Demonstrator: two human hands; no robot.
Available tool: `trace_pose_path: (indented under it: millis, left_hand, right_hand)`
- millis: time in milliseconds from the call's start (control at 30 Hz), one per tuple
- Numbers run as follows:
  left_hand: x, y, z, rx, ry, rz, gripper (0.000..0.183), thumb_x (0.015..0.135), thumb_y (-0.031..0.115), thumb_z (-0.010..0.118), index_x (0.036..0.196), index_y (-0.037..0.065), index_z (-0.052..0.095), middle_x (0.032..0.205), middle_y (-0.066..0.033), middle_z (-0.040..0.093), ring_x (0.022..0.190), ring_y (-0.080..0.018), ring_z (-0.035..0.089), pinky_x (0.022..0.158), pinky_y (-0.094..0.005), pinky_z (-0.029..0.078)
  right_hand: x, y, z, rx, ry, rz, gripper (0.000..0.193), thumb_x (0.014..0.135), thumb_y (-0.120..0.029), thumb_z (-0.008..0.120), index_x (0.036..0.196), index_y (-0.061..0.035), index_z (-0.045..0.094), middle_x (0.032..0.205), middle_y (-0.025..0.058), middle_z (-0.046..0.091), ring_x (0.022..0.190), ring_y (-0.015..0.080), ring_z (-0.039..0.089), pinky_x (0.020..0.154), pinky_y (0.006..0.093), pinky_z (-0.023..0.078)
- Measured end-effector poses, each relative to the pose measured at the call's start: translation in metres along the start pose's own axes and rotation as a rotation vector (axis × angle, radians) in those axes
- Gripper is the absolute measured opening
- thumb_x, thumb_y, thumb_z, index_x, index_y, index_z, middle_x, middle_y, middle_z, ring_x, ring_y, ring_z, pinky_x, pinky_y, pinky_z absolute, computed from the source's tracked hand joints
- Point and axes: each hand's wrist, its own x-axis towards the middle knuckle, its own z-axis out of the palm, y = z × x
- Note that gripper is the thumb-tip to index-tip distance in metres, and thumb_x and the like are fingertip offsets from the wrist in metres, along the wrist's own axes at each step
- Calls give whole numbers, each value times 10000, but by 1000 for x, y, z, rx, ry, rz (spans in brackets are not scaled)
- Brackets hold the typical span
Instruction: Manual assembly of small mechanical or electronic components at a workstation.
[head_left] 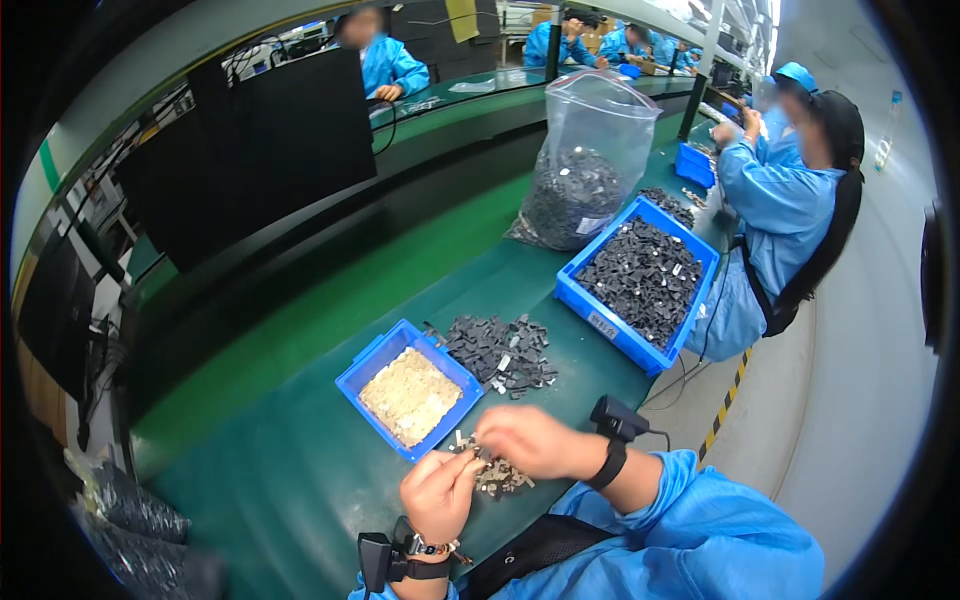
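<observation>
Blue sleeves [700,535] lie nearest; left hand [437,495] and right hand [535,440] meet over mixed small parts [503,482], fingertips drawn together — whether gripping one, I cannot tell. Work looks well under way: pale pieces [410,395] fill much of a small blue bin [398,338], a dark heap [500,350] beside it — yet plenty seems left in the large blue tray [637,347] and clear bag [600,115].

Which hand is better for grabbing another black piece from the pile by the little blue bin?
Probably the right hand: it's closer to the dark pile. The left hand is farther back, below the little blue bin.
</observation>
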Motion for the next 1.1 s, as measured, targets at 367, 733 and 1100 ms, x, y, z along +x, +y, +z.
trace_pose_path:
  millis: [367, 733, 1100]
  left_hand:
    - [3, 5, -1, 11, 19, 15, 155, 759, -44, 735, 913, -48, 709, 782, -143, 679, 658, -201, 661, 589, -279, 510]
    - [8, 4, 0, 28, 26, 9, 135, 765, -59, 712, 899, -40, 710, 790, -146, 683, 673, -213, 666, 603, -281, 517]
    - [8, 0, 0, -48, -19, 31, 270, 763, -76, 722, 1028, -31, 695, 929, -141, 675, 787, -216, 676, 683, -291, 543]
  right_hand:
    - [10, 41, -128, -813, 638, 27, 276, 793, 36, 631, 1066, -3, 634, 1032, 180, 615, 986, 351, 590, 894, 420, 466]
    - [9, 72, -75, -714, 153, 357, 97, 790, -80, 691, 870, -29, 711, 878, 136, 653, 865, 325, 634, 779, 414, 509]
    - [4, 4, -38, 1663, -48, 872, 241, 964, -125, 557, 730, -88, 516, 660, -25, 422, 668, 107, 415, 616, 269, 383]
